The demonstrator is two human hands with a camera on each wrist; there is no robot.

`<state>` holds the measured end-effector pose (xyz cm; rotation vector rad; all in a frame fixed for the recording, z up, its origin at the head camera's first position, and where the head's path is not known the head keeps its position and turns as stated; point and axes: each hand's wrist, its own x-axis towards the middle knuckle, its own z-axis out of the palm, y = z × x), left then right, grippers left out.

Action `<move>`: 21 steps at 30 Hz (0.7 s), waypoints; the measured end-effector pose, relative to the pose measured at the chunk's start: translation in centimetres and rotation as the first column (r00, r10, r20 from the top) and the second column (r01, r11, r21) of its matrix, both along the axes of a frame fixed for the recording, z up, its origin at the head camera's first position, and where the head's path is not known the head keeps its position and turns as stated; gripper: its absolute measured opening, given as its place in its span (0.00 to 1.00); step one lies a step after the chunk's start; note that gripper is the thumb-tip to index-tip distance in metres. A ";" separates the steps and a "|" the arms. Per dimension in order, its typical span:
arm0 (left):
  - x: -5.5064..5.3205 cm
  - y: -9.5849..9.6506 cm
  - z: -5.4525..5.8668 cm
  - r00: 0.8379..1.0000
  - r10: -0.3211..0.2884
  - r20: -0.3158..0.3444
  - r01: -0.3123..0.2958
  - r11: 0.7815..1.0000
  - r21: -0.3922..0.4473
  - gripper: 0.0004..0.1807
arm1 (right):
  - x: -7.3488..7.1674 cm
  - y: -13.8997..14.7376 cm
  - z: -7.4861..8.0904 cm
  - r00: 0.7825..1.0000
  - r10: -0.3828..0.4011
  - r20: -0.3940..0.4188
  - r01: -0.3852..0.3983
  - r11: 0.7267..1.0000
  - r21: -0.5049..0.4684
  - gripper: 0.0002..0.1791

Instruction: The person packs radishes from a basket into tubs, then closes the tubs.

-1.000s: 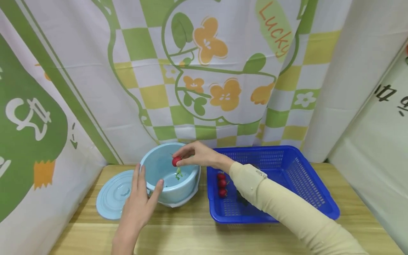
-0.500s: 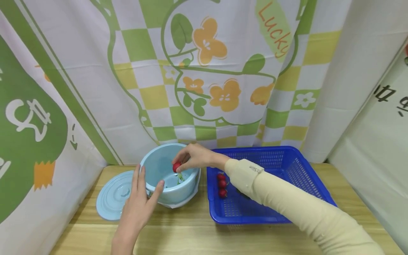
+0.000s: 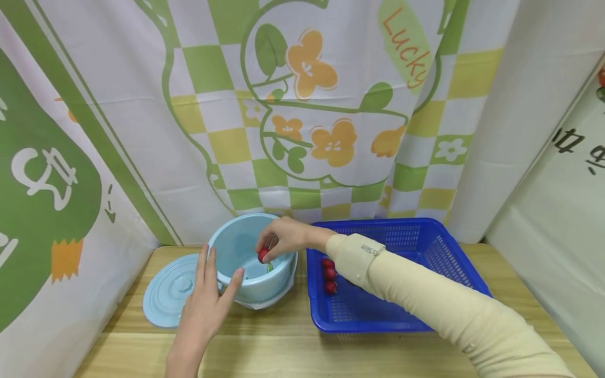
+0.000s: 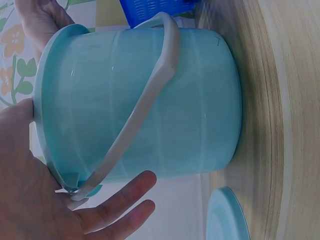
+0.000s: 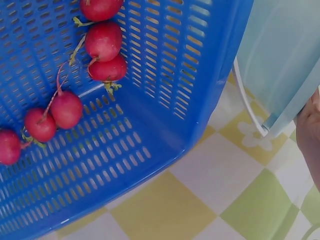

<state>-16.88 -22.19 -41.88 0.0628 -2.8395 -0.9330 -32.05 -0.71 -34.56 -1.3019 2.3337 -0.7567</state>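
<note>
A light blue lidded-style bucket (image 3: 257, 290) stands at the middle left of the table in the head view. Inside its mouth, my right hand (image 3: 289, 234) pinches a red radish (image 3: 263, 255) between thumb and fingertips, and a bit of green (image 3: 270, 268) shows just below it. My left hand (image 3: 205, 299) rests against the bucket's near left side, fingers straight and spread, thumb at the rim. The left wrist view shows the bucket's pale handle (image 4: 135, 117) hanging down its side, close to those fingers. Several more radishes (image 5: 103, 41) lie in the blue basket (image 5: 170, 135).
The bucket's round blue lid (image 3: 163, 299) lies on the wooden table (image 3: 283, 352) to the left. To the bucket's right stands the blue perforated basket, under my right forearm (image 3: 416, 289). A patterned curtain (image 3: 331, 199) hangs close behind both.
My right hand has lowered the radish deeper into the bucket's mouth, and the forearm has swung slightly. My left hand has stayed at the bucket's side.
</note>
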 end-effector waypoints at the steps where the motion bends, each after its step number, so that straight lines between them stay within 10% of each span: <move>1: 0.0 0.0 0.0 1.000 0.000 -0.002 0.000 1.000 -0.002 0.53 | 0.0 -0.1 0.0 1.000 0.004 -0.006 -0.004 1.000 0.005 0.15; 21: -0.1 0.0 -0.1 1.000 0.004 -0.016 -0.004 1.000 -0.004 0.52 | 0.5 -0.4 0.1 0.999 0.041 0.000 -0.041 0.998 0.042 0.13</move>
